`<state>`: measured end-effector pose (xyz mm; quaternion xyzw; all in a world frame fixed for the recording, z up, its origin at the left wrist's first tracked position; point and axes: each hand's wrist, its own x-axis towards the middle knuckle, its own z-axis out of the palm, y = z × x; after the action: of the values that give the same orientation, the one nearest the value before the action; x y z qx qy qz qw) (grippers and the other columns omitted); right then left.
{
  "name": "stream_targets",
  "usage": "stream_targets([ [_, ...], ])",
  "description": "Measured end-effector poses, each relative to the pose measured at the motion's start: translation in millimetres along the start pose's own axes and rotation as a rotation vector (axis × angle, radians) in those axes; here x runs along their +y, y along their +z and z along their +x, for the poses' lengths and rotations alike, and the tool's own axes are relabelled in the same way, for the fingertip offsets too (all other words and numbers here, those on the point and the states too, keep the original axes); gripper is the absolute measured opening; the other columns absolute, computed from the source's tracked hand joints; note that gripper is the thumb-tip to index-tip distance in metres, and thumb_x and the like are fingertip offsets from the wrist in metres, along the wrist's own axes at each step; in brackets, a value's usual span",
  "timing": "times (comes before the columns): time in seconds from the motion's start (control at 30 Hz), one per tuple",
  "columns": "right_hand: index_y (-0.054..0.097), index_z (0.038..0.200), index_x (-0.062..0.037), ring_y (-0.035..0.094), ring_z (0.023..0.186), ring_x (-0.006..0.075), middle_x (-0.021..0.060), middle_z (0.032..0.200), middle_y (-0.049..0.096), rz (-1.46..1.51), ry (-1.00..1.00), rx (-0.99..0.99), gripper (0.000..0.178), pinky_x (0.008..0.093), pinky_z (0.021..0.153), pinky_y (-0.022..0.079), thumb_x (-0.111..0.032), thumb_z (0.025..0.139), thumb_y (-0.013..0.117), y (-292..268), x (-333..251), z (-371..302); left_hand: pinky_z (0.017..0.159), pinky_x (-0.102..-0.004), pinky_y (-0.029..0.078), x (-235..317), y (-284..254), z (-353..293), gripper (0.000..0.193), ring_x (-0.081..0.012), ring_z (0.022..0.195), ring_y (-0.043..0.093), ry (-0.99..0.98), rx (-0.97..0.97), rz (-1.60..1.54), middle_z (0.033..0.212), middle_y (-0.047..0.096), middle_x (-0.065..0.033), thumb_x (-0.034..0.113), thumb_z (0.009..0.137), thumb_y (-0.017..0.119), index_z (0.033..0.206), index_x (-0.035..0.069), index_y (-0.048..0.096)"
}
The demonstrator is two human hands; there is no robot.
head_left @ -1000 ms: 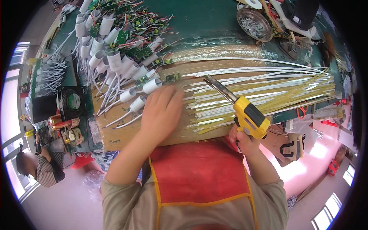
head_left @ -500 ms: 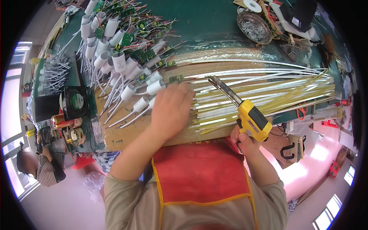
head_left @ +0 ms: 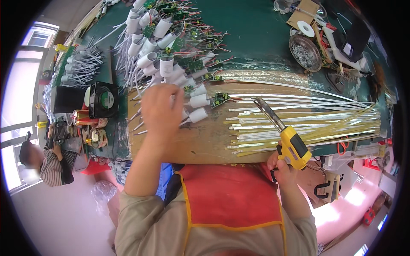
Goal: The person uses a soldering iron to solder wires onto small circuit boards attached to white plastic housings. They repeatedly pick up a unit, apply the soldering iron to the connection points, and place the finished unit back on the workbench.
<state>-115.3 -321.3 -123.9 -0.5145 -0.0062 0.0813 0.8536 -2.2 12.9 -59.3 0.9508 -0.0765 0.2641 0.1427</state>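
My right hand is closed round a yellow and black soldering gun, its metal tip pointing up and left over flat LED-like strips. These white and yellow strips lie side by side on a brown board. Smeared by motion, my left hand hovers over the white cords of several white cylinders; its fingers are partly hidden, so any grip is unclear. A small green circuit board with thin wires lies between one cylinder and the strips' left ends.
Piled cylinders with circuit boards cover the far left. A small black fan stands left of the board. A metal dish of grey bits and a white roll lie far right. Another person is at the left.
My left hand has moved left, from beside the strips' ends to the cylinders' cords, uncovering the small circuit board. The whole view has shifted; my right hand still holds the soldering gun.
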Motion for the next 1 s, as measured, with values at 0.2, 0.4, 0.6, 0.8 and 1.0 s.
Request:
stream_targets([
  [0.2, 0.042, 0.125, 0.0005, 0.050, 0.060, 0.0156, 0.0091, 0.074, 0.052, -0.028, -0.004, -0.009, 0.048, 0.0273, 0.054, 0.044, -0.018, 0.088, 0.065, 2, -3, 2, 0.078, -0.0376, 0.048, -15, -5, -11, 0.021, -0.0292, 0.087, 0.063, -0.146, -0.153, 0.040, 0.091, 0.066, -0.0117, 0.016, 0.079, 0.073, 0.095, 0.004, 0.066],
  [0.4, 0.040, 0.131, 0.0006, 0.049, 0.059, 0.0151, 0.0062, 0.073, 0.050, -0.069, 0.039, 0.020, 0.060, 0.0279, 0.054, 0.043, -0.026, 0.086, 0.069, 2, -4, 2, 0.078, -0.0364, 0.048, -10, 2, -8, 0.023, -0.0288, 0.089, 0.062, -0.282, -0.020, -0.065, 0.093, 0.066, -0.0124, 0.019, 0.081, 0.072, 0.097, 0.005, 0.066],
  [0.6, 0.044, 0.122, 0.0021, 0.051, 0.061, 0.0152, 0.0088, 0.072, 0.053, -0.106, 0.048, 0.010, 0.043, 0.0276, 0.055, 0.044, -0.019, 0.089, 0.062, 0, -5, 2, 0.076, -0.0376, 0.048, -3, 1, 2, 0.020, -0.0291, 0.086, 0.060, -0.041, -0.027, 0.024, 0.094, 0.065, -0.0115, 0.018, 0.080, 0.072, 0.094, 0.005, 0.067],
  [0.8, 0.044, 0.123, 0.0020, 0.052, 0.061, 0.0150, 0.0083, 0.072, 0.053, -0.110, 0.035, -0.014, 0.043, 0.0274, 0.055, 0.044, -0.019, 0.090, 0.062, 0, -6, 3, 0.073, -0.0400, 0.049, 33, 6, 21, 0.020, -0.0303, 0.083, 0.062, 0.013, -0.179, 0.001, 0.089, 0.067, -0.0111, 0.019, 0.079, 0.072, 0.092, 0.005, 0.068],
  [1.0, 0.044, 0.123, 0.0015, 0.051, 0.061, 0.0146, 0.0079, 0.072, 0.053, -0.111, 0.020, -0.020, 0.042, 0.0270, 0.055, 0.044, -0.017, 0.090, 0.062, -3, -4, 1, 0.077, -0.0423, 0.049, 37, 19, 27, 0.023, -0.0325, 0.088, 0.062, -0.077, -0.368, 0.136, 0.096, 0.068, -0.0120, 0.020, 0.082, 0.066, 0.098, 0.004, 0.068],
])
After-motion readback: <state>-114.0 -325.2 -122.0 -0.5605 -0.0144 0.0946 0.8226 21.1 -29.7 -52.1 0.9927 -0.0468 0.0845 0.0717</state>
